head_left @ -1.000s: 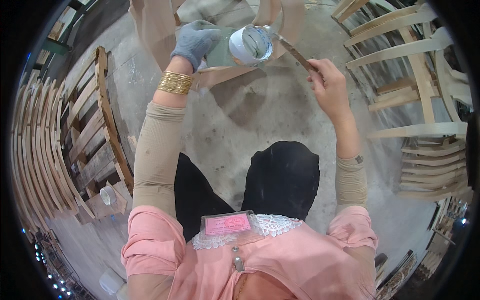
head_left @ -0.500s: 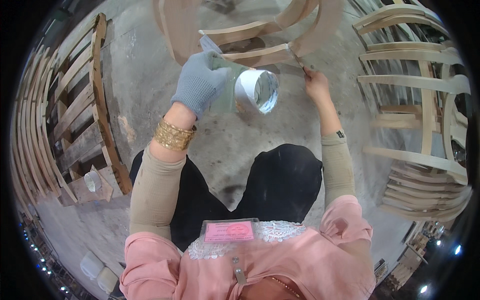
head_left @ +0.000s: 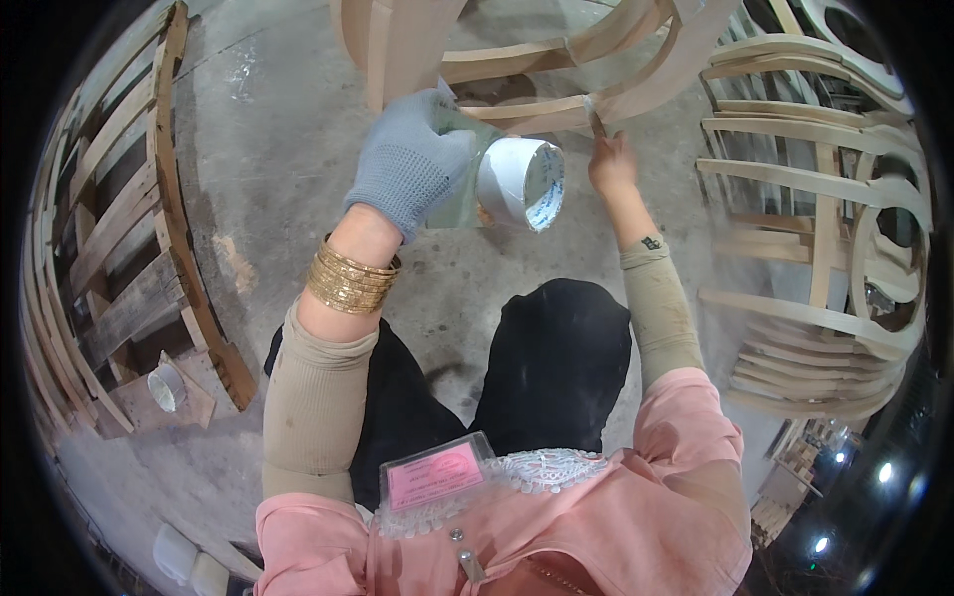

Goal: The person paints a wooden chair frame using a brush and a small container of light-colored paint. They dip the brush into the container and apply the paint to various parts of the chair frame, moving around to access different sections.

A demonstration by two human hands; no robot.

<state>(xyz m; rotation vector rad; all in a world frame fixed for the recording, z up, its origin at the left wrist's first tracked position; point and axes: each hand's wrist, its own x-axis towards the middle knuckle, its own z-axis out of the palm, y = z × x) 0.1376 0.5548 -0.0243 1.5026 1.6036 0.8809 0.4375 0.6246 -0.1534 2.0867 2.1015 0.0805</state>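
My left hand (head_left: pixel 409 159), in a grey knitted glove, is closed on the edge of a greenish see-through sheet (head_left: pixel 459 204). A white ring-shaped tub (head_left: pixel 509 184) sits against that sheet, its open end facing right and its inside smeared with pale paste. A curved bare-wood frame (head_left: pixel 522 62) stands just beyond both hands. My bare right hand (head_left: pixel 613 162) pinches a thin narrow tool (head_left: pixel 596 121), too small to name, with its tip at a whitish joint (head_left: pixel 588 102) of the frame's near rail.
On the left stands a slatted wooden pallet (head_left: pixel 164 199), with another white tub (head_left: pixel 167 387) on a board by its lower end. Several curved wooden frames (head_left: pixel 795 179) are stacked along the right. Grey concrete floor (head_left: pixel 273 109) lies beneath.
The view has shifted slightly, with the frame now a little further right. My right hand has moved slightly left, its tool still at the frame joint. My left hand keeps its hold.
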